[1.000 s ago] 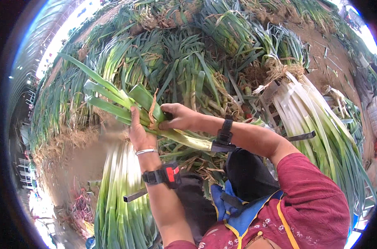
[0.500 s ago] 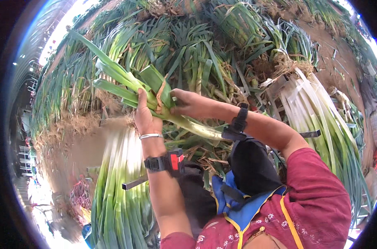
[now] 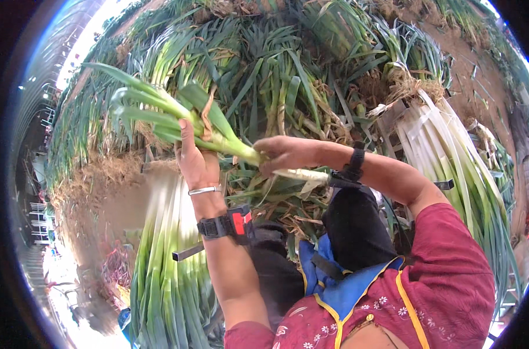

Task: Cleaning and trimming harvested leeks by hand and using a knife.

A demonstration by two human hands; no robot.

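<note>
A leek [image 3: 232, 146] slants across in front of me, green leaves to the upper left and pale stem to the lower right. My left hand [image 3: 199, 166] is closed around it where the leaves fan out, thumb on top. Farther down the stem, my right hand [image 3: 288, 154] is curled on the stalk; its fingertips are partly hidden. A dry brown leaf strip [image 3: 207, 113] clings to the leek near the leaf base. The white root end reaches under my right wrist.
Trimmed leeks lie stacked at my left [image 3: 165, 227] and right [image 3: 451, 157], beside metal bar ends [image 3: 187, 253]. Untrimmed leeks [image 3: 276, 81] with dry leaves heap up ahead. Leaf scraps [image 3: 302, 212] litter the ground before my knees. Pink strings [image 3: 118, 266] lie at the left.
My right hand has slid down the stalk, away from the leaves. My left hand and the leek's leafy end have shifted slightly left and down.
</note>
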